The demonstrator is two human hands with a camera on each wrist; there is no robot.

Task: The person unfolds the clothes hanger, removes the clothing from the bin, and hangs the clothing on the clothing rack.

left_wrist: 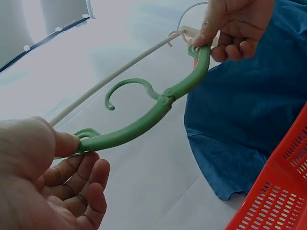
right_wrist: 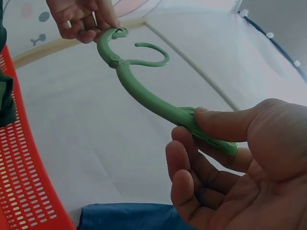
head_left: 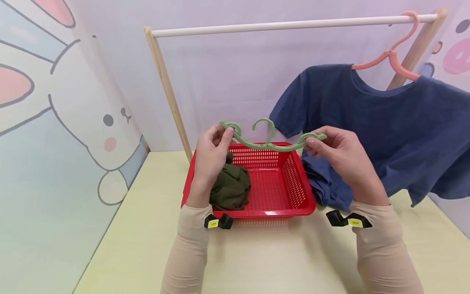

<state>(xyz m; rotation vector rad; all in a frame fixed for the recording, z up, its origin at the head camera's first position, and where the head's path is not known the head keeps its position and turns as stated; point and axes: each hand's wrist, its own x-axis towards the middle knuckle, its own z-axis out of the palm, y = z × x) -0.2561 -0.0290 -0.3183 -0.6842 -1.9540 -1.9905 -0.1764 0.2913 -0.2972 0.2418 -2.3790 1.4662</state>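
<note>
A green clothes hanger (head_left: 267,145) is held level above the red basket, its hook pointing up and its two arms spread from a middle joint. My left hand (head_left: 211,157) pinches its left end between thumb and fingers. At the other end, my right hand (head_left: 346,157) pinches the tip the same way. Both pinches show close up in the wrist views, on the hanger (left_wrist: 139,125) and on its far arm (right_wrist: 151,99). Below, the red plastic basket (head_left: 249,213) holds a crumpled dark green cloth (head_left: 231,185) on its left side.
Behind the basket stands a clothes rack with a white rail (head_left: 279,25) and wooden posts (head_left: 167,87). A navy T-shirt (head_left: 382,126) hangs at its right end on a pink hanger (head_left: 394,61), its lower part reaching the table (head_left: 147,228) beside the basket. Cartoon-printed walls surround the table.
</note>
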